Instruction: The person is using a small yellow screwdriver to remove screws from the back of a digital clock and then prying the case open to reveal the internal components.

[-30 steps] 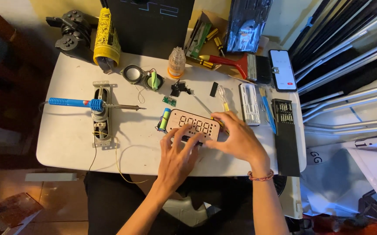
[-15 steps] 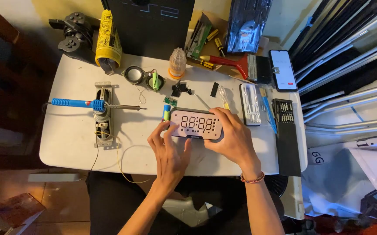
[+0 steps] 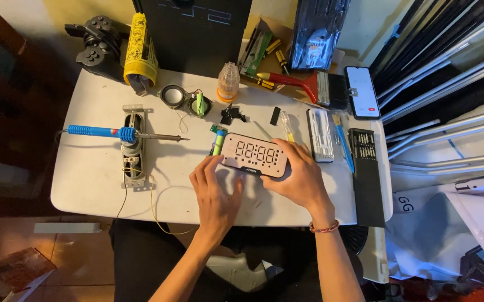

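Resting near the counter's (image 3: 85, 196) front edge, the left hand (image 3: 216, 193) lies palm down with fingers spread, its fingertips touching the lower left corner of a flat digital clock (image 3: 255, 155) with rounded ends and a mirrored face. The right hand (image 3: 300, 176) grips the clock's right end, fingers curled over its top edge and thumb along the lower edge. The clock lies face up, slightly tilted, around the middle of the counter. A green cylindrical battery cell (image 3: 218, 143) with a small circuit board sits just beside the clock's left end.

Toward the left edge, a blue-handled soldering iron (image 3: 120, 133) lies across an oblong speaker driver (image 3: 133, 150), thin wires trailing from it toward the front edge. Toward the right edge lie a clear case of screwdrivers (image 3: 320, 134) and a long black bit holder (image 3: 365, 168).

Farther back sit a small round speaker (image 3: 172, 95), a little clear bottle (image 3: 228, 83) and a smartphone (image 3: 362, 92). At the back left corner stand a yellow roll (image 3: 140, 50) and black game controllers (image 3: 95, 42).
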